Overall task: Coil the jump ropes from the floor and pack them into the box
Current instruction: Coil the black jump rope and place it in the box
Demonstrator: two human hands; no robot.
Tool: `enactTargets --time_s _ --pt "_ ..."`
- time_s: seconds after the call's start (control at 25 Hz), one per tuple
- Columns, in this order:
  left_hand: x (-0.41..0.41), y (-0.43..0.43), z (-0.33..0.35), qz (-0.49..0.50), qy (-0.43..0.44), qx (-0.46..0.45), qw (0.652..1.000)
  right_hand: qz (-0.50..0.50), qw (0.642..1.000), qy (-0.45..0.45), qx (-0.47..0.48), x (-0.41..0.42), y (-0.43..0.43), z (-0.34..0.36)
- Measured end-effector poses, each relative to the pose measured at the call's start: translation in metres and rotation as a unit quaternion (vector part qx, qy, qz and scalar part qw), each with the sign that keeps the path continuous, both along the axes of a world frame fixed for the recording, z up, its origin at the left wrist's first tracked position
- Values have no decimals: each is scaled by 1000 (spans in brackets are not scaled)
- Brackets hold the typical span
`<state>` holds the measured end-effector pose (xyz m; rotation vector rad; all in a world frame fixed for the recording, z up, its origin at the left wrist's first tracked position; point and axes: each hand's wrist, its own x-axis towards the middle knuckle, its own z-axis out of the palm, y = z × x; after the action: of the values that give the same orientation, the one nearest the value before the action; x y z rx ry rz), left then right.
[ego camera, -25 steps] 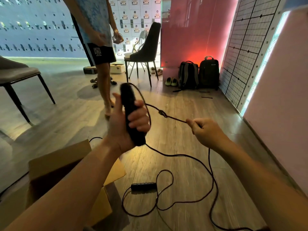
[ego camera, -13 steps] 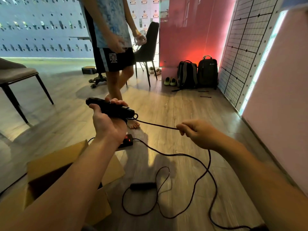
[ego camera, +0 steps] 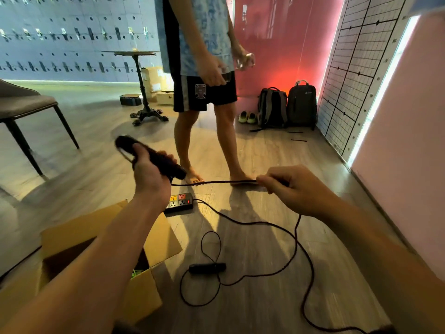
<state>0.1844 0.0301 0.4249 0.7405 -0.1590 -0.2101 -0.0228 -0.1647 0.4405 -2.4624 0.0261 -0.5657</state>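
My left hand (ego camera: 150,174) grips one black jump-rope handle (ego camera: 154,157), held roughly level at chest height with a loop of cord beside it. The black rope (ego camera: 216,182) runs taut from that handle to my right hand (ego camera: 291,189), which pinches it. From there the cord drops and trails in loose loops over the wooden floor (ego camera: 265,249). The second black handle (ego camera: 207,268) lies on the floor amid those loops. An open cardboard box (ego camera: 79,237) sits at lower left, partly hidden by my left forearm.
A barefoot person (ego camera: 204,92) stands just beyond my hands. A power strip (ego camera: 180,202) lies beside the box. A grey chair (ego camera: 26,104) is at left, a pedestal table (ego camera: 142,92) behind, two backpacks (ego camera: 286,107) and shoes against the red wall.
My left hand tipped the handle from upright to level. The rope between my hands pulled straighter and the view swung left as the standing person stepped closer.
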Motion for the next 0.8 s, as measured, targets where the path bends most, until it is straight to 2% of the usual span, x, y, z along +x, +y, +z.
enactTargets --time_s 0.04,0.08,0.12,0.2,0.28,0.32,0.36,0.4,0.44,0.56,0.68,0.76,0.8 --pt "-2 -4 -5 -15 -56 94 994 0 1000 -29 -9 0 3 2" --pt "-6 -9 -11 -40 -121 202 971 -2 998 -58 -20 1 5 4" --pt "-13 -13 -14 -81 -188 311 928 -10 996 -86 -31 3 7 4" --pt "-28 -19 -19 -206 -294 483 798 -39 990 -132 -43 7 7 1" --pt "-50 -20 -14 -345 -341 566 667 -78 982 -163 -59 12 1 -3" --pt "-60 -21 -11 -408 -340 564 633 -97 978 -171 -63 14 -2 -6" --pt "-70 -22 -6 -465 -324 534 628 -114 977 -172 -54 15 -5 -8" --pt "-78 -22 -1 -509 -297 486 645 -127 977 -168 -34 16 -9 -10" --pt "-81 -23 3 -539 -262 423 679 -132 979 -157 -4 16 -12 -13" --pt "-78 -21 15 -550 -126 185 804 -126 985 -93 67 16 -15 -21" --pt "-68 -18 21 -426 -60 -57 901 -71 989 44 123 17 -8 -26" --pt "-53 -15 22 -298 -33 -154 942 -40 980 138 134 17 -6 -31" --pt "-42 -14 21 -231 -20 -169 958 -35 973 188 132 15 -7 -32"
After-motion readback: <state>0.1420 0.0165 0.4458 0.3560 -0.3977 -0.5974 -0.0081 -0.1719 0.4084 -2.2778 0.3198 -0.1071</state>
